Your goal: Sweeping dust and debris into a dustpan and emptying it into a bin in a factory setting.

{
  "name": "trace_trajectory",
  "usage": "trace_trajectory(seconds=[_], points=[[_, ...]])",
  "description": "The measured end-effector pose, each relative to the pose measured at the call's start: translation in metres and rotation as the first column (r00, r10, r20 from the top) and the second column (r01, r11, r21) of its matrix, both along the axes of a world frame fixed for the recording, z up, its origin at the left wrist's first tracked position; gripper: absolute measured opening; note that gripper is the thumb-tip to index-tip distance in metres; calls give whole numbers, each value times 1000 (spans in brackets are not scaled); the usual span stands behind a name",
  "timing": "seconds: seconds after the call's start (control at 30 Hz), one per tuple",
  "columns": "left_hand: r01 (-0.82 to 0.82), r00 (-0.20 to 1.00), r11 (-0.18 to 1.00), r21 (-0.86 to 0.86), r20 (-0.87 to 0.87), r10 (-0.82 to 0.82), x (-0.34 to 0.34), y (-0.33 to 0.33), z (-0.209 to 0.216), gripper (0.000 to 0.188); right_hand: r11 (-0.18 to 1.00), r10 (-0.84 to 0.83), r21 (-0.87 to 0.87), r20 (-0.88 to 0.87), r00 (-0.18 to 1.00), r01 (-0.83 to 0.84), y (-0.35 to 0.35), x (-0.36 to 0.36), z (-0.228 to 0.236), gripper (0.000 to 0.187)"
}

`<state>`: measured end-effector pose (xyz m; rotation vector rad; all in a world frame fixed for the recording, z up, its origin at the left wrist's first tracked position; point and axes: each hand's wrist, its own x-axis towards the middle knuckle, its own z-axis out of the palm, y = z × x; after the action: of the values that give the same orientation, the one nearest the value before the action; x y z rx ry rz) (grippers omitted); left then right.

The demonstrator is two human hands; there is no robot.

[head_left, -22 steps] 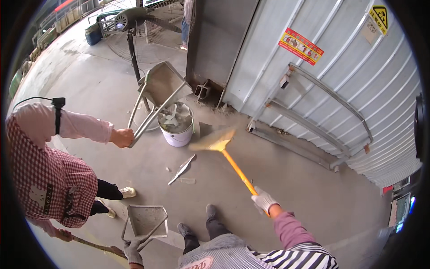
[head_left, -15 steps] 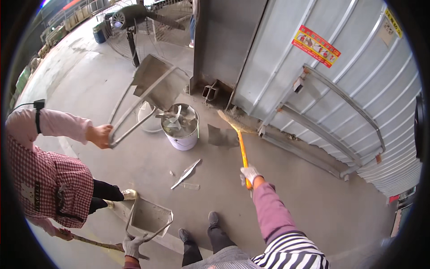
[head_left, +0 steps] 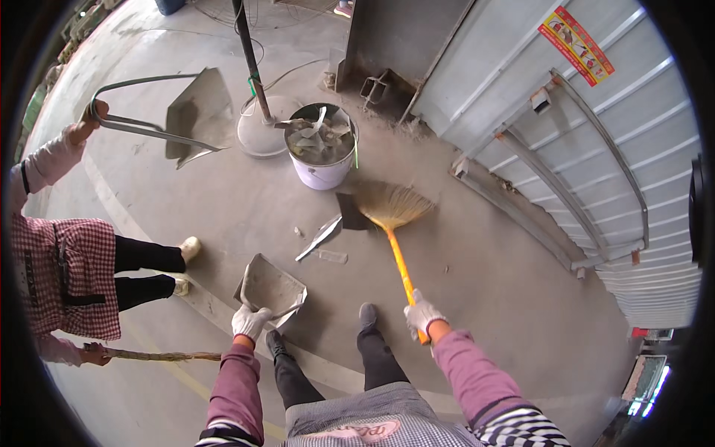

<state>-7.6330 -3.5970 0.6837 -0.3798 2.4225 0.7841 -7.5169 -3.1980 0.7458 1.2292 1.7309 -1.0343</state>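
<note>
My right hand (head_left: 423,313), in a pale work glove, is closed round the yellow handle of a broom (head_left: 398,205). The broom's fanned bristles rest on the floor, touching a dark flat scrap (head_left: 353,211). My left hand (head_left: 251,322), gloved too, grips the bent metal handle of a dustpan (head_left: 279,289) low in front of my feet. Beyond it a white strip of scrap (head_left: 320,237) and a clear flat piece (head_left: 330,256) lie on the floor. A white bucket (head_left: 322,173) full of debris stands farther off.
To the left a co-worker in a checked apron (head_left: 74,261) holds another metal dustpan (head_left: 201,115) and a long stick (head_left: 160,355). Behind the bucket is a round stand base (head_left: 261,138) with a pole. A corrugated metal wall (head_left: 633,171) with a leaning frame borders the right.
The broom swept from the wall's foot toward me, onto the dark scrap. My left hand brought the dustpan forward. The co-worker's dustpan moved left, away from the bucket. My view shifted.
</note>
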Motion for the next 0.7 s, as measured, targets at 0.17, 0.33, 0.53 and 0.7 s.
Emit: trace_trajectory(seconds=[0.17,0.33,0.53,0.7], points=[[122,992,992,37,-17,-121,-29,-31,-28,49,993,13,-118,67,998,-5,-120,50,1,54],[145,985,989,17,87,-146,-42,-33,-15,52,985,81,-164,130,988,-59,-210,74,50,60],[183,982,978,98,31,-187,-24,-58,-6,44,910,119,-408,67,991,-82,-224,104,118,70],[161,982,969,186,68,-177,-36,-115,-10,35,963,158,-243,166,973,-115,-202,118,206,69]])
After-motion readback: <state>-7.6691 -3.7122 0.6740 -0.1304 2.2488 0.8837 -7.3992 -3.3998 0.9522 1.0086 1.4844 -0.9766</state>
